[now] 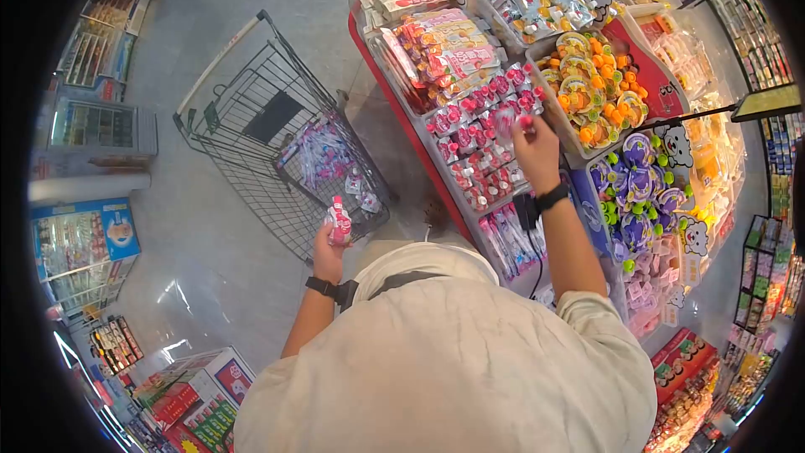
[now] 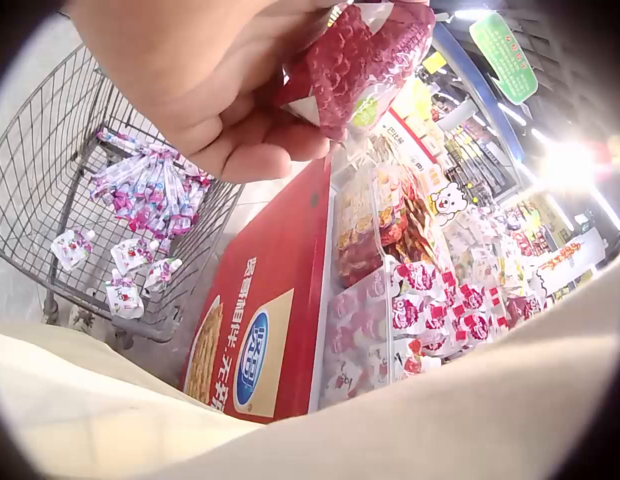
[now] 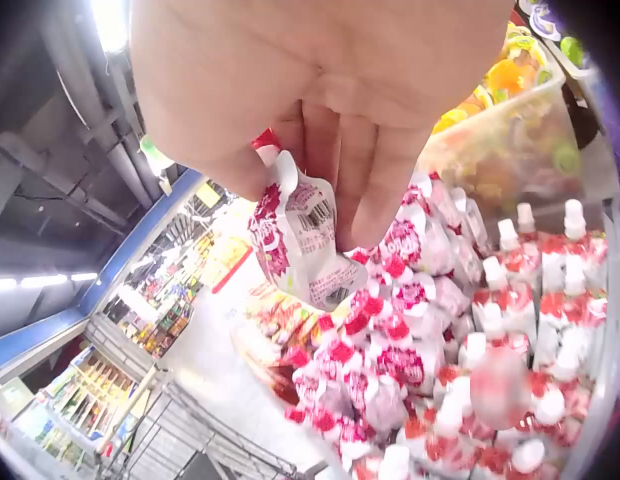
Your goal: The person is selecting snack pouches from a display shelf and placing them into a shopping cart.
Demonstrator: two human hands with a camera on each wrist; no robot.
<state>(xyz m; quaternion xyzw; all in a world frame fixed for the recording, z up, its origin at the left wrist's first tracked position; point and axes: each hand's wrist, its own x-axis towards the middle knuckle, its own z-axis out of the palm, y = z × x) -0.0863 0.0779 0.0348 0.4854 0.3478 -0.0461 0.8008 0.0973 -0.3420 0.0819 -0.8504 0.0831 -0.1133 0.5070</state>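
My left hand (image 1: 328, 257) grips a pink spouted pouch (image 1: 339, 225) in front of my waist, beside the shopping cart (image 1: 243, 143). In the left wrist view the same pouch, dark pink with a clear wrap, sticks out past the curled fingers. Over the display my right hand (image 1: 537, 153) pinches a white and pink spouted pouch (image 3: 300, 235) by its upper part, near the red cap. Right below it stand rows of similar pink-capped pouches (image 3: 410, 330). Inside the cart lie a heap of slim purple and pink packs (image 2: 155, 190) and several white pouches (image 2: 125, 295).
White-capped pouches (image 3: 535, 270) fill the neighbouring section. Orange-lidded cups (image 1: 587, 88) and purple packs (image 1: 637, 176) occupy clear bins beyond. The display's red side panel (image 2: 260, 300) runs alongside the cart. Freezers (image 1: 92, 239) stand across the grey floor (image 1: 193, 243).
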